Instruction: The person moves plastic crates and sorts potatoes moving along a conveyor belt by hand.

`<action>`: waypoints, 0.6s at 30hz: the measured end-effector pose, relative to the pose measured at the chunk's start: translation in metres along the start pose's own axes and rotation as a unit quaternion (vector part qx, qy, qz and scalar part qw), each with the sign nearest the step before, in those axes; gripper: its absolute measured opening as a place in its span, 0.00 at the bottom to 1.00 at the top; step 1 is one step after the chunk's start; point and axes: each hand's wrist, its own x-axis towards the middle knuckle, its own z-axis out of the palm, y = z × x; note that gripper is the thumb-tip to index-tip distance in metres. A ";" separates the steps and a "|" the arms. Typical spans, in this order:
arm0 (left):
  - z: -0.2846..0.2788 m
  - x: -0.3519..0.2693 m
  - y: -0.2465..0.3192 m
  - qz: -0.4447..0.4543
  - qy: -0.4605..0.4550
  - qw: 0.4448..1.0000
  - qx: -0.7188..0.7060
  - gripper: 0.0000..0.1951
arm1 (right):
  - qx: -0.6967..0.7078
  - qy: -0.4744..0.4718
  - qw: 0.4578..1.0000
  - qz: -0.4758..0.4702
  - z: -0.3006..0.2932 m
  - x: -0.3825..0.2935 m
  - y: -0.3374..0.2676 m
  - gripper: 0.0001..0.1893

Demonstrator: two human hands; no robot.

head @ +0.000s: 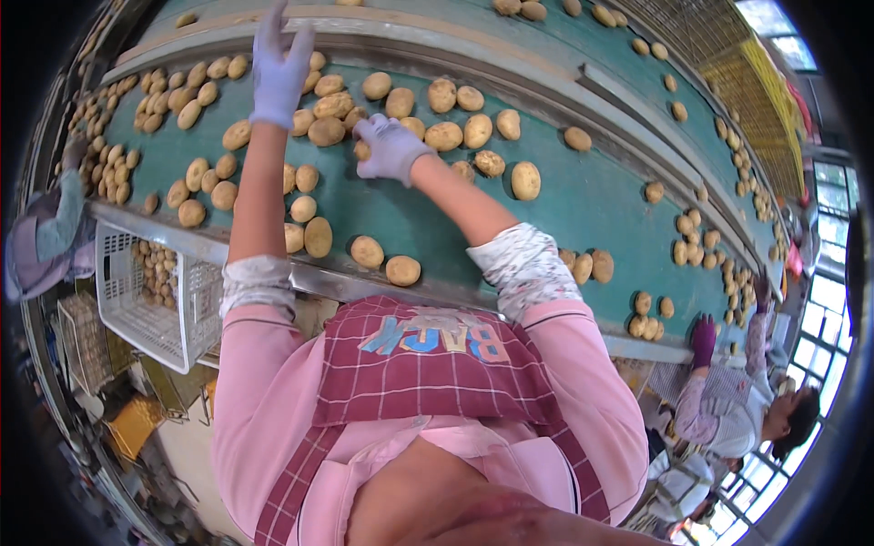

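Many potatoes (444, 136) lie spread on a green conveyor belt (410, 218) in front of me. My left hand (280, 78), in a pale lilac glove, is raised at the belt's far metal rail (382, 31), its fingers spread and nothing visible in it. Lower and to its right, my right hand (392, 149), in a matching glove, reaches down to the belt. Its thumb and fingers are around a small potato (362, 151), partly hidden by the glove. More potatoes lie close by its fingertips, and others lie beside my left forearm and along the near edge.
A white plastic crate (188, 307) with potatoes stands below the belt's near edge at left. Another belt (655, 82) with potatoes runs beyond the rail. One co-worker (51, 225) is at far left; another, with a purple glove (703, 341), reaches over the belt at right.
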 end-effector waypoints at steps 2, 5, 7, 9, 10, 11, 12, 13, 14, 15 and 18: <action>0.012 -0.036 -0.037 -0.039 -0.018 0.999 -0.015 0.25 | 0.440 -0.086 0.891 0.073 -0.037 0.004 0.028 0.21; 0.034 -0.056 -0.056 -0.017 -0.100 0.994 -0.034 0.23 | 0.818 0.082 0.562 -0.093 -0.079 0.032 0.072 0.15; 0.038 -0.073 -0.049 0.014 -0.270 0.959 0.081 0.24 | 0.624 0.233 0.742 -0.078 -0.081 -0.005 0.103 0.17; 0.024 -0.093 -0.046 0.196 -0.346 0.870 0.291 0.33 | 0.072 0.450 0.890 -0.027 -0.084 -0.057 0.127 0.23; 0.008 -0.101 -0.039 0.164 -0.364 0.858 0.322 0.34 | -0.043 0.450 0.885 0.110 -0.063 -0.086 0.123 0.25; -0.006 -0.105 -0.031 0.130 -0.375 0.846 0.355 0.35 | -0.159 0.437 0.853 0.237 -0.036 -0.118 0.117 0.28; -0.015 -0.104 -0.016 0.080 -0.432 0.811 0.386 0.35 | -0.277 0.299 0.844 0.349 -0.011 -0.150 0.116 0.30; -0.025 -0.105 -0.013 0.029 -0.438 0.802 0.405 0.35 | -0.249 0.279 0.865 0.335 0.002 -0.169 0.102 0.30; -0.032 -0.098 -0.022 0.015 -0.429 0.831 0.355 0.34 | -0.218 0.257 0.885 0.321 0.011 -0.182 0.088 0.30; -0.042 -0.091 -0.035 -0.002 -0.419 0.854 0.308 0.33 | -0.211 0.254 0.890 0.313 0.011 -0.189 0.079 0.30; -0.037 -0.052 -0.064 -0.089 -0.462 0.872 0.133 0.24 | 0.222 0.165 0.915 0.294 -0.022 -0.189 0.063 0.26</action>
